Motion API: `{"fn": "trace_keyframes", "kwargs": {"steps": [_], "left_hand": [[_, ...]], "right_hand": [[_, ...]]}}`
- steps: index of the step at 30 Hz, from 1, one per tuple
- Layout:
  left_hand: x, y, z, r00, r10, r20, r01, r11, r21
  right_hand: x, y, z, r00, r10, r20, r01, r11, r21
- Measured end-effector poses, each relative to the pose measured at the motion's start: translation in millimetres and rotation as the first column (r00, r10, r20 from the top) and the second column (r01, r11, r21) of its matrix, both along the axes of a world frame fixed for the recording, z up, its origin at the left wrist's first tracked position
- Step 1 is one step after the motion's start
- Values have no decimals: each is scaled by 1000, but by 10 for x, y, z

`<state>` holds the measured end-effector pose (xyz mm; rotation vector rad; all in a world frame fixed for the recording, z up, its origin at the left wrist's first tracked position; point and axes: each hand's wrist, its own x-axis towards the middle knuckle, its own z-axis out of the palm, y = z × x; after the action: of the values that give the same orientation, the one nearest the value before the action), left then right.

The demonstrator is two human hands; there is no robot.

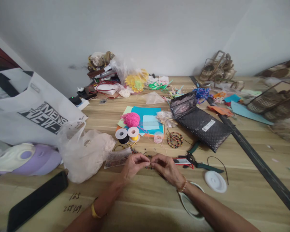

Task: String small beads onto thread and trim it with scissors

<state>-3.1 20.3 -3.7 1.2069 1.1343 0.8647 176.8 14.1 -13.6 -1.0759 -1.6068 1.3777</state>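
Note:
My left hand point(134, 165) and my right hand point(166, 167) meet at the fingertips above the near part of the table. Both are closed in a pinch on a small loop of dark beads, a beaded bracelet point(148, 167); which bit of bead or cord each one grips is too small to see. Beside my left hand lies a clear bag of brown beads point(117, 158). A red and white box cutter point(182, 161) and dark green pruning shears point(192, 158) lie right of my right hand. Finished-looking coiled bead strands point(175, 140) rest farther back.
Thread spools point(122, 136), pink yarn point(131, 119) and coloured paper point(145, 112) lie ahead. A black bubble mailer point(203, 124) is at right. White round lid point(215, 181), white ring point(189, 206) under my right forearm, plastic bag point(84, 154) and phone point(37, 201) lie nearer.

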Motion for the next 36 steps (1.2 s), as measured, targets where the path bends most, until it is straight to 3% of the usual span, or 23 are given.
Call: {"fn": "trace_keyframes", "kwargs": {"steps": [19, 27, 31, 36], "left_hand": [[42, -54, 62, 983, 16, -184, 20, 982, 189], [70, -86, 87, 992, 42, -118, 6, 923, 385], [69, -100, 133, 995, 48, -87, -15, 940, 340], [44, -101, 146, 997, 69, -25, -65, 988, 140]], "right_hand": [[-13, -2, -14, 1000, -22, -8, 22, 1000, -9], [-4, -19, 8, 996, 42, -81, -37, 998, 57], [5, -20, 4, 999, 13, -53, -10, 998, 64], [16, -30, 62, 999, -5, -43, 7, 998, 59]]}}
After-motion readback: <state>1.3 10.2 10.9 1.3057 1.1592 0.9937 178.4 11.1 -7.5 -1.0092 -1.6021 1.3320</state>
